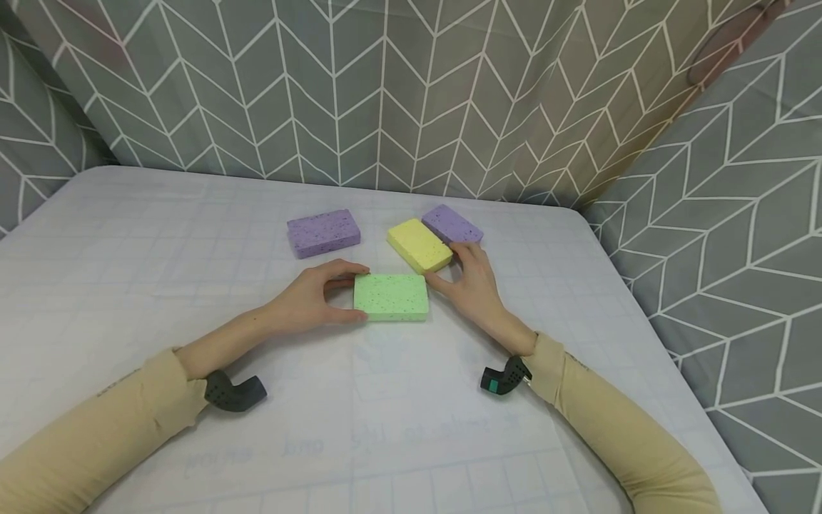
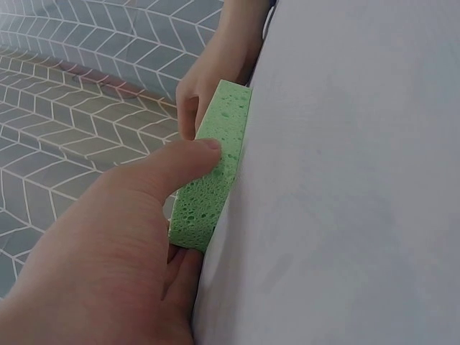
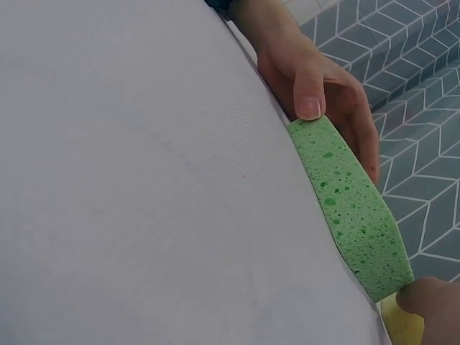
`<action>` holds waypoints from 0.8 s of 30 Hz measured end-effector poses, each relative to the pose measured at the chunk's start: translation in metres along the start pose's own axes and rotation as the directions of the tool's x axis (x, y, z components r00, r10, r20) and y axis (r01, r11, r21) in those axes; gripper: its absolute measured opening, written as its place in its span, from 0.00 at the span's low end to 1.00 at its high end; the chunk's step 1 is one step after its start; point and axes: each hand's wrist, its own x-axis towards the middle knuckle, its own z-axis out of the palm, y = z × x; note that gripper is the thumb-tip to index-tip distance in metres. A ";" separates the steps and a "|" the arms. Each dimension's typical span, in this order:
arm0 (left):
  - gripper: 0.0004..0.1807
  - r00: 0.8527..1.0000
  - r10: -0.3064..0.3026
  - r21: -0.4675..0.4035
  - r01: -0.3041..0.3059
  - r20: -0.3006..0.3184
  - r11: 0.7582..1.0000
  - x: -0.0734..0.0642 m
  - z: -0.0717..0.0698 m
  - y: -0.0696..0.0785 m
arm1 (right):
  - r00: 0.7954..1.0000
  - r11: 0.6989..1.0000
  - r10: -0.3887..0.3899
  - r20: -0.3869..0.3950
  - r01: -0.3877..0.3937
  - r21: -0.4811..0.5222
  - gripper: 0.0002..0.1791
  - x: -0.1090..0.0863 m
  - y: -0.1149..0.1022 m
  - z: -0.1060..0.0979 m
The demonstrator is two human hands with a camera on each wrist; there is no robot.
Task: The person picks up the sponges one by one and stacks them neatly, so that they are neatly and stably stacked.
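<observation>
A light green speckled sponge [image 1: 390, 296] lies flat on the white table. My left hand [image 1: 311, 298] grips its left end, thumb at the near corner and fingers at the far one. In the left wrist view the thumb presses the side of the green sponge [image 2: 215, 169]. A yellow sponge [image 1: 419, 245] lies at a slant just behind the green one. My right hand [image 1: 474, 285] pinches the yellow sponge between thumb and index finger at its near right end. That thumb sits close to the green sponge's far right corner.
One purple sponge [image 1: 324, 233] lies at the back left, apart from the others. Another purple sponge [image 1: 452, 224] lies right behind the yellow one. A grey patterned curtain [image 1: 359, 93] hangs along the table's back edge and right side.
</observation>
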 end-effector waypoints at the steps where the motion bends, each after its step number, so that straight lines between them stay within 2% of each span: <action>1: 0.39 1.000 -0.002 0.002 0.002 0.000 1.000 0.000 0.000 0.000 | 1.000 1.000 -0.001 0.002 0.001 -0.003 0.41 0.001 0.000 0.000; 12: 0.38 1.000 0.002 -0.002 -0.002 0.000 1.000 0.000 0.000 -0.002 | 1.000 0.998 -0.017 0.005 0.017 -0.053 0.42 0.007 0.004 0.003; 24: 0.39 1.000 -0.007 0.006 0.007 -0.001 1.000 0.000 0.001 -0.001 | 1.000 0.998 -0.021 0.006 0.021 -0.062 0.41 0.008 0.006 0.004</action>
